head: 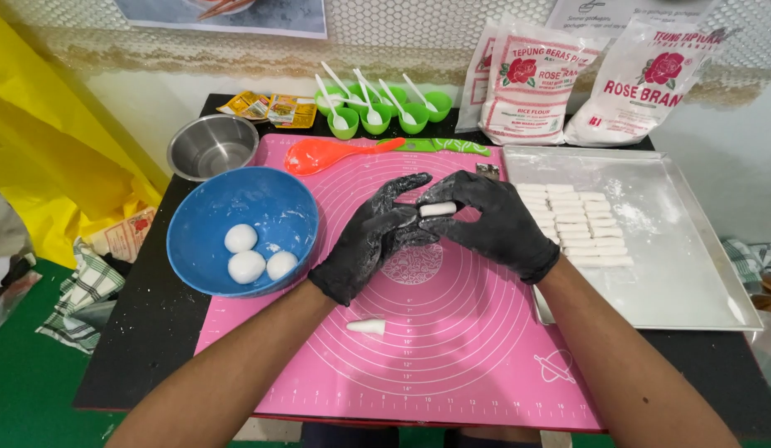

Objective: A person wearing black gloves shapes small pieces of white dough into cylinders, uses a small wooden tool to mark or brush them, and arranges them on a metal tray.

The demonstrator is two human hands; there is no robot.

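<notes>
**Dough log pinched over the pink mat**

Black bench, head view: both gloved hands, left hand point(370, 238) and right hand point(495, 222), pinch a short white dough log point(438, 209) between fingertips above the pink mat point(452, 348), apparently shaping it. Finished sticks point(575, 224) line the tray point(692, 249) beside them; dough balls point(248, 253) wait in the blue bowl point(278, 199).

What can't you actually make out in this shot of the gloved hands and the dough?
Head view only:
- Dough piece: mostly hidden by the left hand and right hand.
- Green cups: contents too small to tell.
- Steel bowl: inside unclear.
- Flour bags: tops cut off.
</notes>
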